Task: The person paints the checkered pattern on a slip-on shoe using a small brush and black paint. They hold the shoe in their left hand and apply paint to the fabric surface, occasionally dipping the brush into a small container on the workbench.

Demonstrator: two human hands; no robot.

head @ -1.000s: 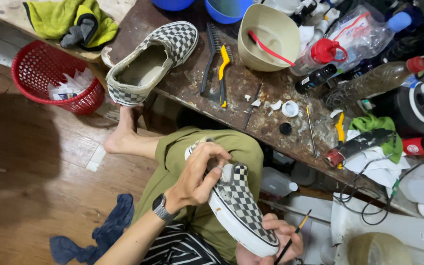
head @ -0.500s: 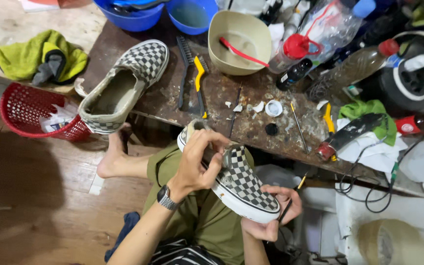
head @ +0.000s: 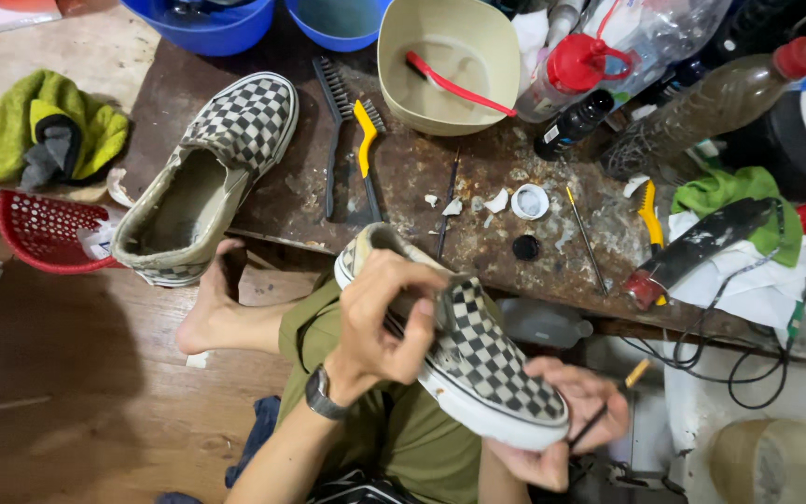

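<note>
Compared with the frame a half second earlier, the checkered slip-on shoe [head: 478, 359] sits slightly lower over the lap and the view has closed in on the bench; the grip is otherwise unchanged. Left hand [head: 386, 317]: curled over the shoe's collar, fingers closed on the upper near the opening, apparently to steady and tilt the shoe. Right hand [head: 566, 420]: cupped under the toe, palm up, bearing the sole's weight, with a thin brush [head: 608, 401] pinched between its fingers so the tool stays ready while the hand supports. The shoe thus rests between both hands, just above the person's olive-green trousers [head: 412, 439], toe pointing right and downward. A wristwatch [head: 321, 397] sits on the left wrist; one bare foot [head: 212, 308] rests on the wooden floor [head: 67, 392].

Beyond the knees, the stained workbench [head: 478, 187] keeps materials within arm's reach: the matching second shoe [head: 212, 173] lies on its left edge, opening up; a black brush [head: 333, 131] and a yellow-handled brush [head: 366, 140] lie beside it; small white caps [head: 529, 201] are scattered at centre. Farther back stands a beige basin [head: 445, 61] holding a red toothbrush [head: 454, 84], flanked by blue tubs [head: 202, 19] and bottles [head: 571, 79]. At far left, a red basket [head: 44, 233] and a green cloth [head: 39, 131] lie off the bench.
</note>
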